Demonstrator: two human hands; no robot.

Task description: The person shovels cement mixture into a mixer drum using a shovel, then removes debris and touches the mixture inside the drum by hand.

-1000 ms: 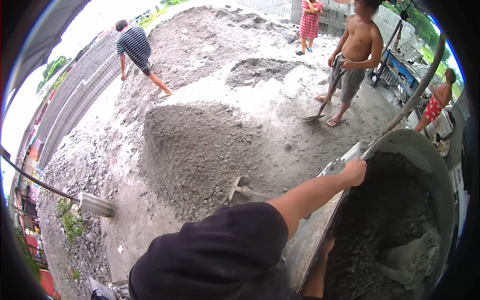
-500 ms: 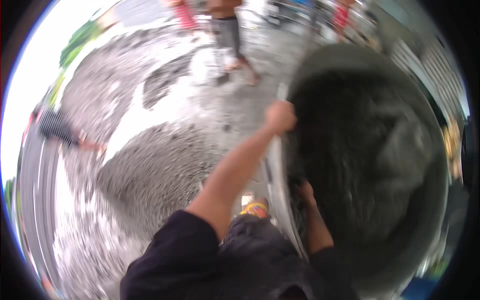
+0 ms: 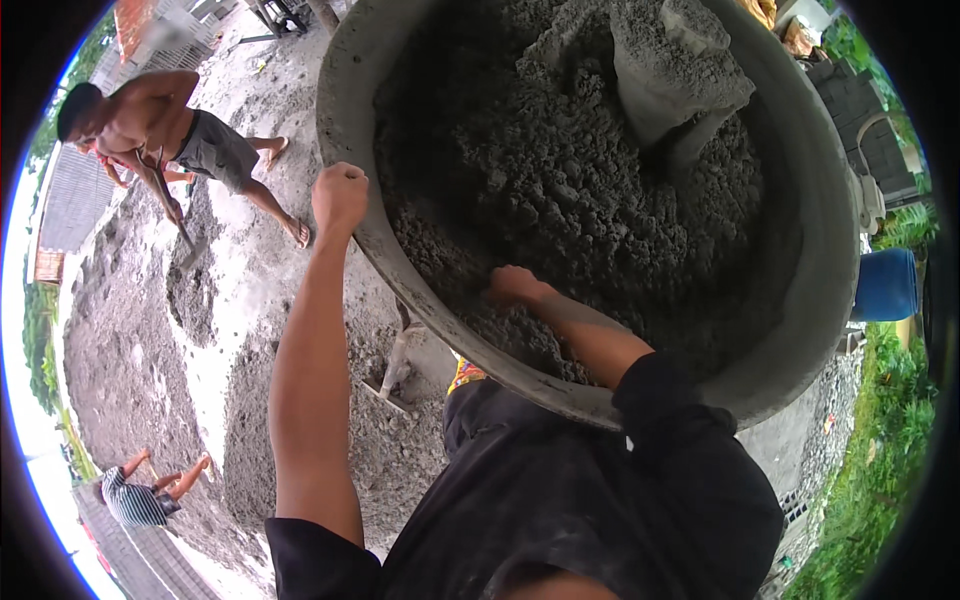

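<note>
A big round grey mixing pan [image 3: 343, 110] fills the upper right, holding dark, lumpy wet concrete [image 3: 590, 230]. My left hand [image 3: 340, 195], arm stretched forward, is closed at the pan's left rim. Inside the near part of the pan, my right hand [image 3: 518, 286] reaches down by the concrete. Its fingers look curled and are partly hidden in shadow, and what they hold, if anything, I cannot make out. A concrete-caked mixer fitting [image 3: 680, 75] stands up from the mix at the far side.
At the left, a person [image 3: 165, 125] in grey shorts works a long-handled tool [image 3: 172, 205] on the sand-and-gravel heap [image 3: 130, 340]. Another person [image 3: 140, 503] in stripes bends lower left. A metal leg [image 3: 398, 365] stands below the pan. A blue drum [image 3: 885, 285] is at the right.
My view has swung right and closer over the pan, which now lies higher and more central. My left hand remains at the rim; my right hand is now more visible inside the pan.
</note>
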